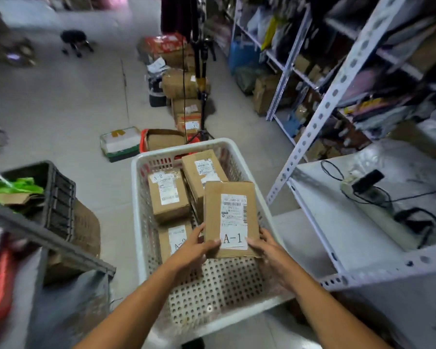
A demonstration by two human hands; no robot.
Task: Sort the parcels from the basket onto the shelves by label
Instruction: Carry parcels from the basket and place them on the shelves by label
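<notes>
Holding the A-1 parcel [230, 217] above the white basket [141, 192]: left hand [195, 248] and right hand [267, 250] grip its near bottom corners, thumbs on the label face. Parcel's long axis runs away from the person, label face up, "A-1" at the near end. Inside the basket, beyond and left of it, lie three more parcels [168, 195]; the white shelf [337, 222] stands right of the basket.

At the centre of the frame we see the basket [141, 197], with three parcels inside: one [168, 195] at its left, one [203, 172] behind-right, one [174, 239] nearer us. Both hands [195, 244] [264, 248] hold the A-1 parcel [230, 217] above it. The shelves [337, 222] stand right; a crate [58, 195] sits left.
</notes>
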